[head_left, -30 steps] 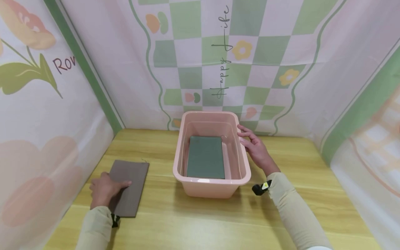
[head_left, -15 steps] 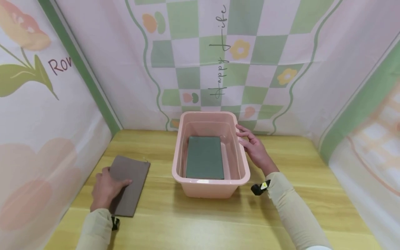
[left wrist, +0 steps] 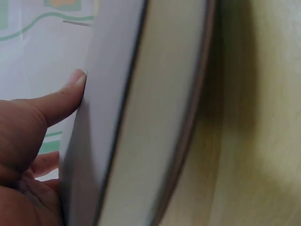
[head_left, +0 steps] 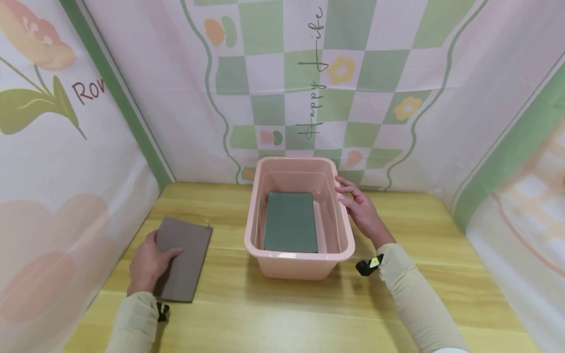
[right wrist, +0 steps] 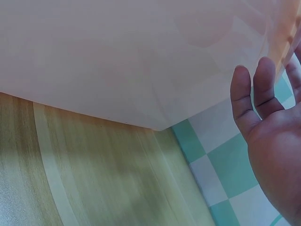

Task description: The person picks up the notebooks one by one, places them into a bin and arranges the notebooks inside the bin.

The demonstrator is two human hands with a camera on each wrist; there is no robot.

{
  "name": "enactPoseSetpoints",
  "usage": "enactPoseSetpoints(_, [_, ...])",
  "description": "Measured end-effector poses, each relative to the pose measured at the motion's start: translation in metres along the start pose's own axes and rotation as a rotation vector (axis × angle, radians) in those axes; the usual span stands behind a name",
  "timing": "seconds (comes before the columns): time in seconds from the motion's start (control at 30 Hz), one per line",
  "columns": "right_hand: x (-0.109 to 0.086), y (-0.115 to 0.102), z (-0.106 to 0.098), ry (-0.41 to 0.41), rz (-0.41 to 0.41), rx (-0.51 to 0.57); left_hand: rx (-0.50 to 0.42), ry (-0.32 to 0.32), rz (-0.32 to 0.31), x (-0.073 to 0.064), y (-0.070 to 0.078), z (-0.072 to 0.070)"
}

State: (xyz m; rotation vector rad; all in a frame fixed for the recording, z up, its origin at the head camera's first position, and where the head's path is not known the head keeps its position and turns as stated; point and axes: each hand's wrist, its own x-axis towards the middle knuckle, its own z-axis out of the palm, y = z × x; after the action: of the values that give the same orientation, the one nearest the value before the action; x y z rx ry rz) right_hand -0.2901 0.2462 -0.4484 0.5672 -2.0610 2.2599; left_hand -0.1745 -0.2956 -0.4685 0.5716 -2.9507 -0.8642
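Observation:
My left hand (head_left: 149, 261) grips a grey-brown notebook (head_left: 189, 255) by its left edge, thumb over the cover. From the left wrist view, the notebook's pale page block (left wrist: 155, 94) shows between its covers, tilted above the wood. A pink plastic basin (head_left: 296, 267) stands in the middle of the table, and a dark green book (head_left: 290, 223) lies flat inside it. Against the basin's right rim rest the loosely extended fingers of my right hand (head_left: 364, 213). Two fingers (right wrist: 241, 89) stand beside the basin's outer wall in the right wrist view.
The light wooden table (head_left: 234, 314) backs onto a curtain (head_left: 304, 73) with green checks and flowers. Another printed curtain (head_left: 79, 196) hangs close along the left side, near my left hand. A black wrist strap (head_left: 370, 264) sits on my right wrist.
My left fingers have slid round the notebook's left edge, and its far end has lifted and shifted slightly. The right hand, basin and green book have stayed put.

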Motion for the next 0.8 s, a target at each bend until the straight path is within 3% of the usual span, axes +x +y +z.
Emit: enactPoseSetpoints(0.8, [0.002, 0.001, 0.0, -0.004, 0.014, 0.012, -0.071, 0.14, 0.026, 0.001, 0.008, -0.015])
